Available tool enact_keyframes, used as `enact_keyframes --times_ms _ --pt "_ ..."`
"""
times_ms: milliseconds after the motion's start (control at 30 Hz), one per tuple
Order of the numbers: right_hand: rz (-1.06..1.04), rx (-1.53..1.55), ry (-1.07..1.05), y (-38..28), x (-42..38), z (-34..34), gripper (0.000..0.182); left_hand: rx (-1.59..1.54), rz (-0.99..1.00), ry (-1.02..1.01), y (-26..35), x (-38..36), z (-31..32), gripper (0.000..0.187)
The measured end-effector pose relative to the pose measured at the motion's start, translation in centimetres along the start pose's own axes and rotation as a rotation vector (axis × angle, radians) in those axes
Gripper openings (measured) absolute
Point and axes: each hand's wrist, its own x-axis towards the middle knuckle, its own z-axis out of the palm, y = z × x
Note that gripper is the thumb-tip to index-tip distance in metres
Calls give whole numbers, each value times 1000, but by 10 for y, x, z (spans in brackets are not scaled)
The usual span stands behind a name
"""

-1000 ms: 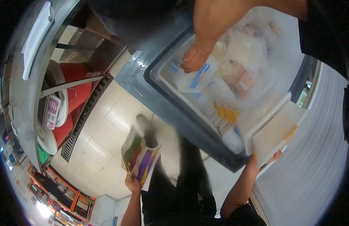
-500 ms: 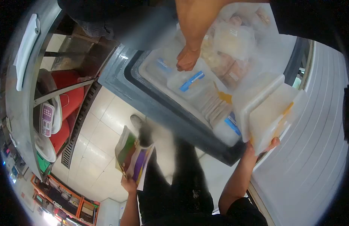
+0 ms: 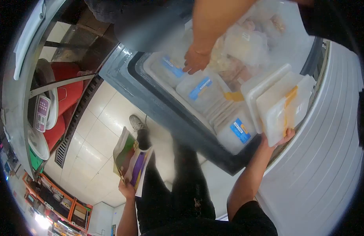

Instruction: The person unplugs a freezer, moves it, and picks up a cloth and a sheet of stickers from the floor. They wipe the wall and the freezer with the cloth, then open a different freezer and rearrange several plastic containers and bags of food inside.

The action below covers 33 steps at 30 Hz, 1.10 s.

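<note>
My left hand (image 3: 127, 190) grips the lower edge of a flat printed package (image 3: 129, 159) in green, brown, purple and white, low in front of the floor. On the right, my right hand (image 3: 279, 139) is closed round the bottom of a frosted plastic container (image 3: 278, 114) with a yellow strip, tilted on edge. A second whitish container (image 3: 254, 98) leans beside it. Both are over the corner of an open chest freezer (image 3: 170, 114). Inside are tubs with blue labels (image 3: 200, 88) and frosty bags of food (image 3: 245, 43).
Another person's hand (image 3: 197, 59) reaches into the freezer from the top, over the tubs. A white ridged panel (image 3: 327, 145) fills the right side. To the left stands a metal rack with red containers (image 3: 68, 90) and a scale (image 3: 41, 114). Tiled floor (image 3: 91, 153) lies below.
My view has shifted slightly. The other person's fingers have loosened at the tubs, and the mist over the blue labels has thinned. Both my hands keep their holds.
</note>
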Motion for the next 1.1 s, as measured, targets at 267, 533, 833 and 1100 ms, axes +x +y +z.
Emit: enact_keyframes --times_ms 267,533,833,1100 --pt "205 -96 -119 2 75 -27 74 -62 -90 21 30 -2 -1 31" --pt "796 -484 -251 77 184 -29 65 -46 -45 58 52 -2 4 26" --pt "1114 -941 -415 171 186 5 67 -178 -167 92 55 -9 18 25" --pt "998 -1203 -383 176 156 -3 74 -66 -64 88 59 -6 26 24"
